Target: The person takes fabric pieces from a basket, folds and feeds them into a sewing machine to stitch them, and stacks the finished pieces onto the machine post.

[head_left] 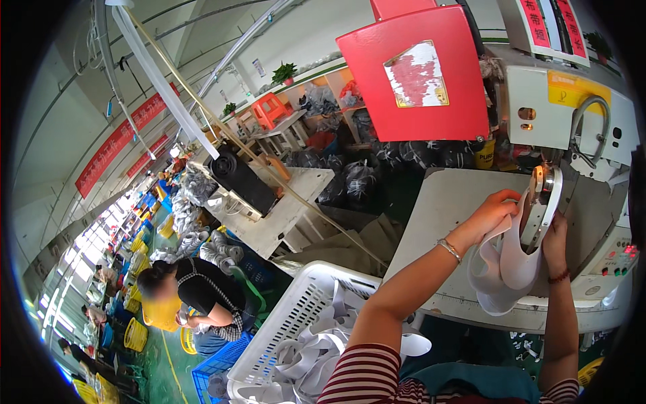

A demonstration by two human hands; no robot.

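Observation:
A white, curved shoe upper (496, 279) hangs from the metal head (536, 209) of a pale machine (558, 121). My left hand (494, 214) pinches the upper's top edge, close to the left side of the metal head. On the other side, my right hand (554, 244) is closed on the upper's right edge, its fingers partly hidden behind the white material. The lower part of the upper droops in a loose fold over the front of the pale worktable (431, 249).
At my left stands a white perforated basket (269, 330) heaped with white pieces (316, 353). A large red machine cover (417, 74) rises beyond the worktable. Further left, a seated person (208, 296) works beside a blue crate (215, 370). Dark bags (360, 182) lie behind.

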